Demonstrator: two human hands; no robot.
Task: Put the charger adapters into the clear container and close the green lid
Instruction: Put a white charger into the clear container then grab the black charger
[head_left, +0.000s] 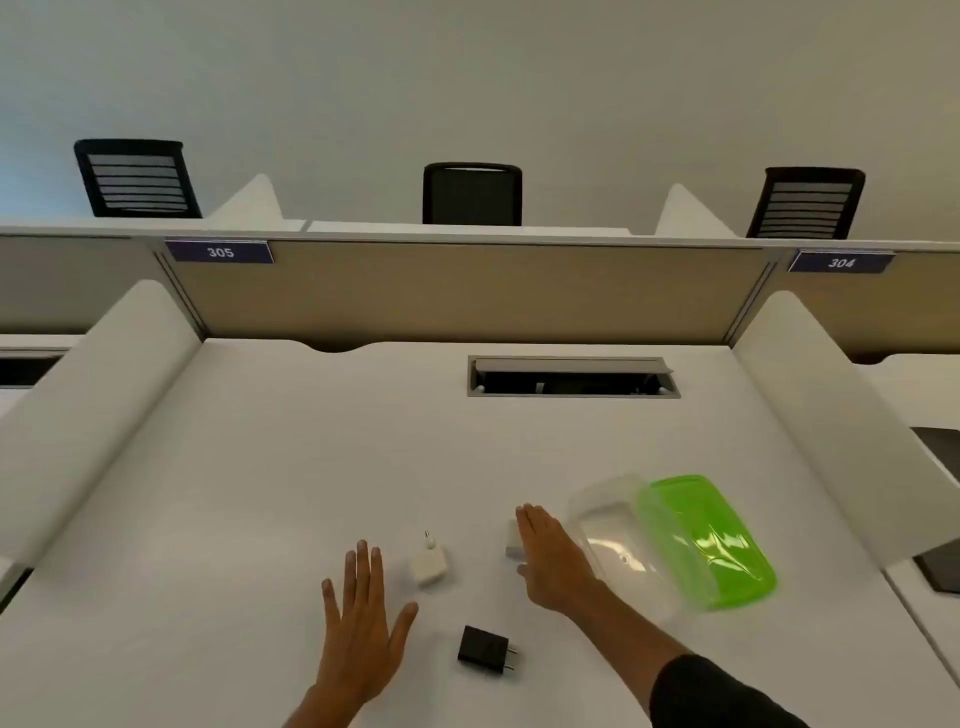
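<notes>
Three charger adapters lie on the white desk (260, 467). A white adapter (429, 565) with a round pin sits between my hands. A black adapter (484, 649) with two prongs lies nearer me. A second white adapter (513, 543) is partly hidden behind my right hand (550, 561), whose flat, open fingers reach just past it. My left hand (361, 631) rests flat on the desk, fingers spread, holding nothing. The clear container (615, 545) lies on the desk to the right of my right hand, and its green lid (701, 540) leans against its right side.
A cable slot (571, 376) with an open flap is set into the desk at the back. Beige partition (467, 291) and white side dividers (104, 384) bound the desk. A dark flat object (940, 566) lies on the neighbouring desk at the right. Black chairs stand beyond.
</notes>
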